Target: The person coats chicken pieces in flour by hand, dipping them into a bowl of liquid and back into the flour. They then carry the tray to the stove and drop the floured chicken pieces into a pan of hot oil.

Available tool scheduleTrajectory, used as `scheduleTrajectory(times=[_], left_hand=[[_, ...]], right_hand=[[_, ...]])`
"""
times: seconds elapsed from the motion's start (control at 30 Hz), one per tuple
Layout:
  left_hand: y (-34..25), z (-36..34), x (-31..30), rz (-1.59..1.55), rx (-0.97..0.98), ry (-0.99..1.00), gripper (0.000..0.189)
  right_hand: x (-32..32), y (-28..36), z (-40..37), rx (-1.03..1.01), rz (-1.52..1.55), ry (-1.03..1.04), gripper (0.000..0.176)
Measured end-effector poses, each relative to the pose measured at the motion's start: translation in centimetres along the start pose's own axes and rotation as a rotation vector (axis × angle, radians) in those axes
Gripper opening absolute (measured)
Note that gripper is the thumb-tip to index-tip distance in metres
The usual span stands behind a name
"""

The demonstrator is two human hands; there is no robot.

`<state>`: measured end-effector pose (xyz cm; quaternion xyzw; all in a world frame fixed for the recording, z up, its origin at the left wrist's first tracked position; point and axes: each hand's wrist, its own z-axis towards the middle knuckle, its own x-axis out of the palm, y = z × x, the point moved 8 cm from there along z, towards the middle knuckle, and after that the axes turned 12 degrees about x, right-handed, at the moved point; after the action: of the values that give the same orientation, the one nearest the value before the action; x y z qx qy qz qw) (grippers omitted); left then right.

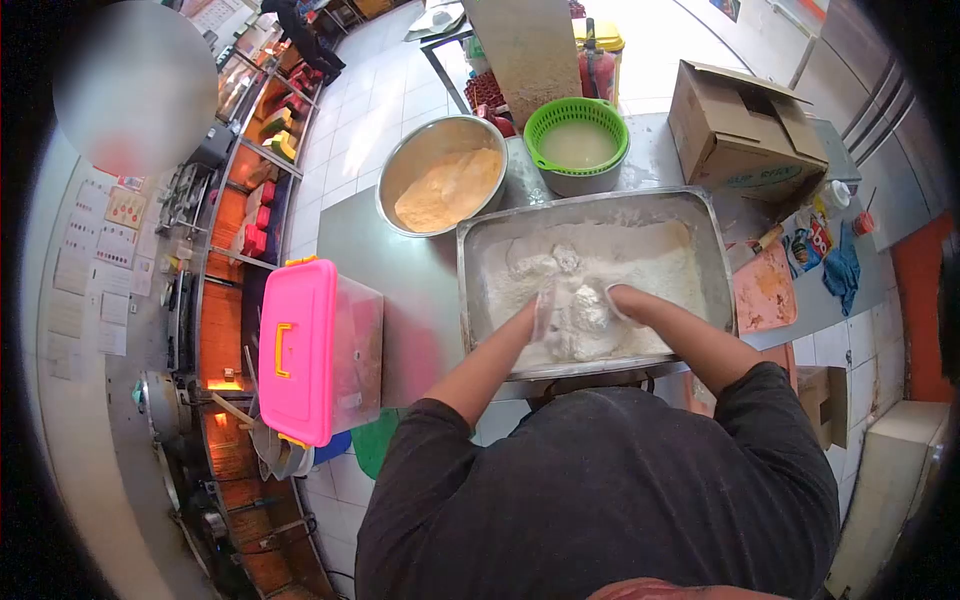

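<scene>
A large metal tray holds white flour with several flour-coated lumps in it. My left hand, in what looks like a clear glove, is down in the flour left of a coated lump. On that lump's right side is my right hand, also gloved and partly sunk in the flour. The fingers of both hands are hidden by flour and the angle. Another coated lump lies farther back in the tray.
Behind the tray stand a metal bowl of orange-tinted powder and a green basket in a pot. A cardboard box is at back right, a pink tray at right, and a pink-lidded bin at left. A person stands far back.
</scene>
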<state>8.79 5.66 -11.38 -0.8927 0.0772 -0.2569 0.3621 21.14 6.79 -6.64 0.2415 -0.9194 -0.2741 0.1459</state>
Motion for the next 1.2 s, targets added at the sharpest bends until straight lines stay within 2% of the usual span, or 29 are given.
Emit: scheduleTrajectory(times=[0.03, 0.1, 0.13, 0.2, 0.23, 0.27, 0.3, 0.37, 0.4, 0.5, 0.57, 0.67, 0.7, 0.77, 0.83, 0.93, 0.97, 1.07, 1.13, 1.2], left_hand=[[-0.3, 0.8, 0.6, -0.007, 0.025, -0.010, 0.061], [-1.8, 0.7, 1.2, 0.030, 0.080, -0.077, 0.061], [-2.6, 1.3, 1.0, -0.060, 0.245, 0.002, 0.069], [-4.4, 0.0, 1.0, -0.248, 0.360, 0.057, 0.072], [-5.2, -1.1, 0.5, -0.345, 0.414, 0.081, 0.073], [-5.3, -1.3, -1.8, -0.251, 0.455, -0.014, 0.072], [-6.0, -1.8, -3.7, -0.195, 0.477, -0.124, 0.072], [-8.8, -3.6, -6.1, -0.111, 0.494, -0.361, 0.070], [-10.1, -4.4, -6.7, -0.086, 0.502, -0.486, 0.069], [-8.8, -1.7, -14.0, 0.390, 0.714, -0.697, 0.066], [-8.2, 1.1, -13.7, 0.267, 0.595, -0.600, 0.067], [-5.3, 5.5, -11.0, 0.087, 0.386, -0.446, 0.069], [-4.2, 6.0, -10.5, 0.025, 0.312, -0.396, 0.069], [-6.6, 3.5, -5.5, -0.224, 0.325, -0.246, 0.064], [-8.9, 0.4, -1.2, -0.380, 0.317, -0.078, 0.062], [-10.0, -3.6, -0.2, -0.401, 0.269, 0.141, 0.061], [-9.4, -3.8, -0.9, -0.331, 0.238, 0.144, 0.061], [-5.8, -2.9, -4.1, 0.002, 0.109, 0.031, 0.061], [-3.7, -1.4, -3.9, 0.046, 0.074, -0.021, 0.061], [-2.5, 1.4, -2.6, -0.006, 0.092, -0.052, 0.061]], right_hand=[[1.8, 0.6, -0.7, 0.016, 0.051, 0.035, 0.047], [1.6, 2.3, -1.4, -0.150, 0.162, -0.071, 0.049], [1.0, 3.3, -1.7, -0.233, 0.215, -0.122, 0.050], [-2.0, 2.6, -0.3, -0.356, 0.042, -0.147, 0.047], [-2.6, 3.3, -1.2, -0.335, 0.095, -0.157, 0.046], [-3.3, 4.0, -2.1, -0.315, 0.149, -0.168, 0.045], [-3.5, 5.6, -4.7, -0.211, 0.340, -0.181, 0.045], [-8.2, 6.9, -3.4, -0.627, 0.176, -0.304, 0.054], [-10.7, 5.6, -1.2, -0.572, 0.280, -0.286, 0.051], [-14.0, 2.2, 4.5, -0.379, 0.560, -0.224, 0.046], [-12.9, -0.2, 7.0, -0.211, 0.723, -0.179, 0.043], [-7.4, 0.5, 9.8, -0.091, 0.611, -0.117, 0.037], [-5.3, 1.9, 8.6, -0.181, 0.614, -0.018, 0.036], [-2.5, 5.9, 2.9, -0.371, 0.610, 0.178, 0.036], [-3.5, 7.0, -0.5, -0.404, 0.493, 0.128, 0.035], [-9.2, 4.9, -0.6, -0.415, 0.389, 0.014, 0.036], [-11.3, 3.6, -0.4, -0.417, 0.364, -0.030, 0.036], [-13.1, -0.6, -0.5, -0.173, 0.026, -0.170, 0.038], [-10.4, -2.9, 2.8, -0.198, -0.029, -0.002, 0.045], [-7.6, -5.6, 7.5, 0.003, 0.024, -0.029, 0.052]])
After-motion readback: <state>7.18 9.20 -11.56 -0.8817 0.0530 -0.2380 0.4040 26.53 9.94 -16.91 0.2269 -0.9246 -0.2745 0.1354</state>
